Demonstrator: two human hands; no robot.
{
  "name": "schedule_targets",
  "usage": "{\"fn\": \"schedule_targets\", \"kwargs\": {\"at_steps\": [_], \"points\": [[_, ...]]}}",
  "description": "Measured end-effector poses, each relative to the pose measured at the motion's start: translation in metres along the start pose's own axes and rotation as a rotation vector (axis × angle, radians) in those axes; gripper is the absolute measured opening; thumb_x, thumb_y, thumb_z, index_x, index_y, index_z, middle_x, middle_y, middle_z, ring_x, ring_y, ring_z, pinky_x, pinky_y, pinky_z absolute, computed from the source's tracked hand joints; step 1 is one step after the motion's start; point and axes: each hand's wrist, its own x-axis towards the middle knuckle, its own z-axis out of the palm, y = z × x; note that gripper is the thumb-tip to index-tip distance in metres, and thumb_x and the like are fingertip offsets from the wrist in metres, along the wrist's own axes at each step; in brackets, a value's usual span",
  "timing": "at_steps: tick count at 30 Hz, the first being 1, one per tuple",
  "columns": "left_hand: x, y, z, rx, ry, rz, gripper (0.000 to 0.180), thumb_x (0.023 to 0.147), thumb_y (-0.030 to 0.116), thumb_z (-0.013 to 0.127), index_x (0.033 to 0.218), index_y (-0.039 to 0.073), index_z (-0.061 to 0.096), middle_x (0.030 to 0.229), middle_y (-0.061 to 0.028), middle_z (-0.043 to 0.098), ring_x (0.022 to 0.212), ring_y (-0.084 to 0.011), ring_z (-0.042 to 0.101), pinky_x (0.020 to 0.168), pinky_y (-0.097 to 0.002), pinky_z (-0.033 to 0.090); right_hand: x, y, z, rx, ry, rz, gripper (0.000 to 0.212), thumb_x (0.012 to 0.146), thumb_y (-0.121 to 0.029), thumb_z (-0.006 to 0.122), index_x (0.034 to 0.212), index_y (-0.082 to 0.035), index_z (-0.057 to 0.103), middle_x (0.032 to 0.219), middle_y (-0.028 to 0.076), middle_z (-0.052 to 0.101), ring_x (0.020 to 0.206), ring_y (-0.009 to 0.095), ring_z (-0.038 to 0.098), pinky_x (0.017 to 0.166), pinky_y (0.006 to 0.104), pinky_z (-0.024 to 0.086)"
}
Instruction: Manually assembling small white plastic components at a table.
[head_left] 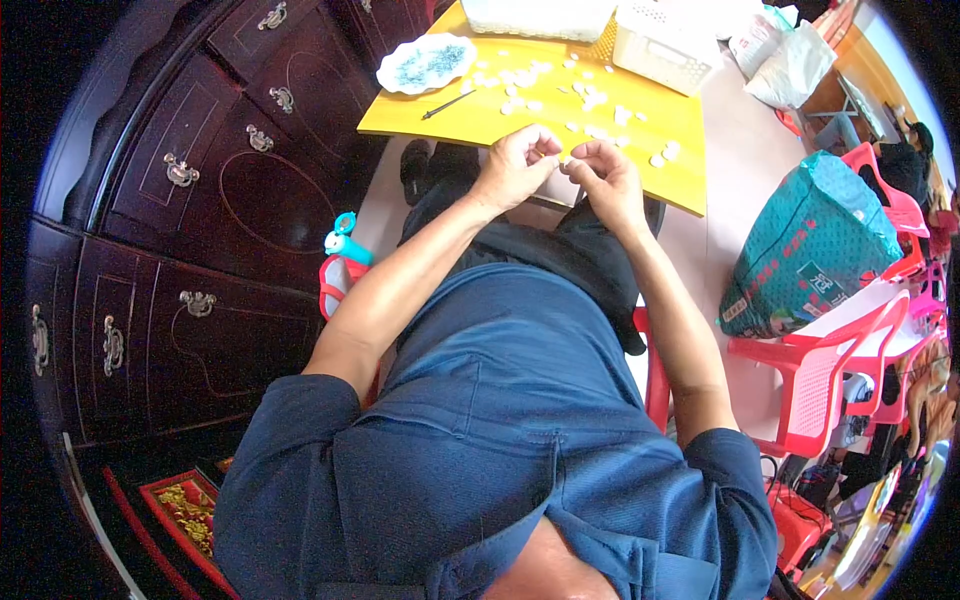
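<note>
My left hand [518, 167] and my right hand [608, 182] meet just off the near edge of the yellow table [440, 115]. Thumb and fingers of each are pinched together, almost touching across a narrow gap. Whatever lies between the fingertips is too small to make out. Beyond the hands, several small white pieces [590, 97] are strewn over the tabletop. A thin dark pointed tool [449, 104] rests to the left of them. Behind it stands a white scalloped dish [427, 64] holding a heap of tiny blue-green bits.
Two white plastic baskets [665, 48] stand at the table's far side. Dark wooden drawers [225, 165] rise on my left, with a turquoise bottle [346, 245] beside me. To the right are a large teal bag [810, 250], red plastic chairs [815, 385] and white plastic bags [792, 68].
</note>
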Motion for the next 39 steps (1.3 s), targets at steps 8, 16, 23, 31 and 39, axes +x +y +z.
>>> {"fn": "schedule_targets", "kwargs": {"at_steps": [8, 16, 23, 31, 39], "points": [[-0.001, 0.005, 0.0, -0.009, 0.001, 0.03, 0.009, 0.087, 0.004, 0.067, 0.095, 0.003, 0.062, 0.082, 0.0036, 0.062, 0.072, -0.0034, 0.056, 0.066, -0.0206, 0.049, 0.0, 0.0, 0.0, -0.04, -0.015, 0.02, 0.013, 0.09, -0.004, 0.065, 0.102, 0.001, 0.061, 0.088, 0.007, 0.072, 0.084, 0.012, 0.067, 0.077, 0.0238, 0.051], [-0.001, 0.002, 0.0, 0.009, -0.01, 0.038, 0.007, 0.088, 0.004, 0.067, 0.093, 0.004, 0.062, 0.08, 0.0044, 0.062, 0.071, -0.003, 0.057, 0.065, -0.0202, 0.049, 0.0, 0.002, -0.001, 0.079, -0.026, 0.076, 0.012, 0.089, -0.009, 0.069, 0.097, -0.001, 0.067, 0.085, 0.007, 0.073, 0.079, 0.01, 0.067, 0.071, 0.0244, 0.051], [-0.002, 0.007, 0.001, -0.042, -0.025, 0.028, 0.007, 0.088, 0.003, 0.067, 0.092, 0.004, 0.061, 0.081, 0.0042, 0.062, 0.072, -0.0032, 0.058, 0.066, -0.0203, 0.049, 0.0, 0.003, 0.0, 0.185, -0.048, 0.096, 0.013, 0.09, -0.008, 0.068, 0.1, 0.0, 0.065, 0.086, 0.008, 0.073, 0.08, 0.01, 0.066, 0.07, 0.0231, 0.05], [-0.001, 0.006, 0.001, -0.004, -0.037, 0.016, 0.007, 0.087, 0.002, 0.067, 0.092, 0.003, 0.062, 0.082, 0.0034, 0.062, 0.073, -0.0042, 0.059, 0.068, -0.0209, 0.051, 0.0, 0.01, 0.002, 0.095, -0.05, 0.111, 0.011, 0.09, -0.008, 0.067, 0.098, -0.001, 0.065, 0.084, 0.005, 0.071, 0.075, 0.009, 0.064, 0.069, 0.0229, 0.05], [0.01, 0.001, 0.002, -0.039, -0.044, -0.003, 0.015, 0.088, 0.004, 0.066, 0.103, 0.002, 0.066, 0.088, 0.0005, 0.064, 0.077, -0.0052, 0.061, 0.072, -0.0213, 0.052, 0.001, 0.006, -0.003, 0.233, -0.014, 0.146, 0.012, 0.092, -0.011, 0.065, 0.1, -0.002, 0.064, 0.086, 0.004, 0.071, 0.075, 0.009, 0.063, 0.067, 0.0224, 0.048]]}}
